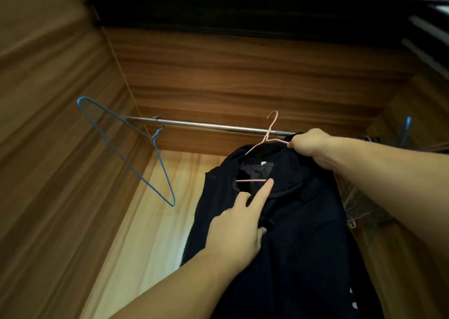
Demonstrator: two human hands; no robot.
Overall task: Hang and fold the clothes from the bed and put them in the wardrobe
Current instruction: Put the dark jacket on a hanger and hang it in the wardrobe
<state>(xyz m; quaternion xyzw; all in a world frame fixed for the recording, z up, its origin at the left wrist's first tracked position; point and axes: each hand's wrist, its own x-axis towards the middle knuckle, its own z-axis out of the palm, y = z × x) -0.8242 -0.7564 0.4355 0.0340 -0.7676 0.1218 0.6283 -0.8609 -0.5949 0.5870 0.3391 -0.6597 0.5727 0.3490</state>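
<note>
While the bed itself lies outside the head view, the frame does show one garment close to being hung: a dark jacket [286, 221] fills the lower centre and right, already threaded on a pink wire hanger [263, 143] whose hook rises just above the metal rail [206, 125] crossing the middle of the frame, seemingly not yet caught over it. At centre right, the right hand [309, 143] is curled tight around the jacket's shoulder and the hanger's arm, bearing the weight. Lower centre, the left hand [237, 231] is mostly spread, its forefinger stretched up to the collar opening where the hanger's pink bar shows, while thumb and remaining fingers rest on the front cloth; whether they pinch it I cannot tell. An empty blue hanger [126, 148] hangs on the rail at upper left inside the wooden wardrobe [60, 173], and more hangers crowd the right edge. My reading: this jacket needs only hooking on; how many clothes remain cannot be judged.
</note>
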